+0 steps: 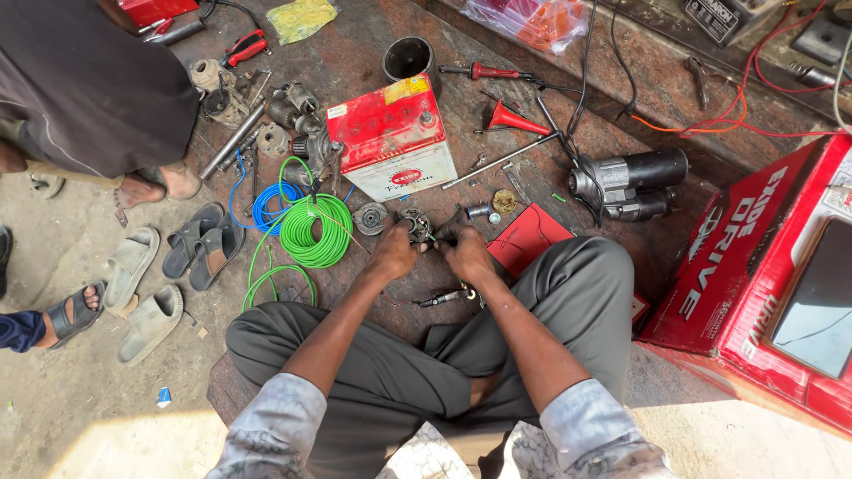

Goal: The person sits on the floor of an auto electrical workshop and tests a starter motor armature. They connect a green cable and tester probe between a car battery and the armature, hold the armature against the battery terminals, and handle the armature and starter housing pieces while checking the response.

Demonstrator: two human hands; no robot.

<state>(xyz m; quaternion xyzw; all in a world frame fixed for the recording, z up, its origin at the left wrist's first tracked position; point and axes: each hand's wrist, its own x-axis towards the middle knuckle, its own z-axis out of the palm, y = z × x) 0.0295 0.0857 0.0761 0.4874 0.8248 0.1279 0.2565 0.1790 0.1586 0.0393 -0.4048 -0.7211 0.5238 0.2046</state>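
A person sits cross-legged on a dark stone slab, seen from above, both forearms reaching forward and meeting just past the knees. The left hand point(395, 251) curls inward, its fingers closed around a small round metal motor part point(415, 223) that rests on the slab. The right hand point(466, 251) comes in from the other side, fingers bent and pinched together at the same part; what sits between its fingertips is too small to tell. The two hands almost touch.

Just beyond the left hand lies a coil of green wire point(315, 232), with a blue wire coil point(266, 211) beside it. A small grey disc-shaped part point(370, 217) sits between the green coil and the held part. Straight ahead stands a red and white car battery point(395, 137). To the right of the hands lies a flat red packet point(530, 239), and further right a grey and black starter motor point(628, 184). A red funnel point(513, 120), a red-handled screwdriver point(484, 71) and red-handled pliers point(245, 48) are scattered farther back, among loose metal parts. A small tool point(448, 297) lies by the person's shin, below the hands.

At the far right stands a large red carton point(754, 266). On the left, on the ground, are grey sandals point(151, 324) and another person's feet.
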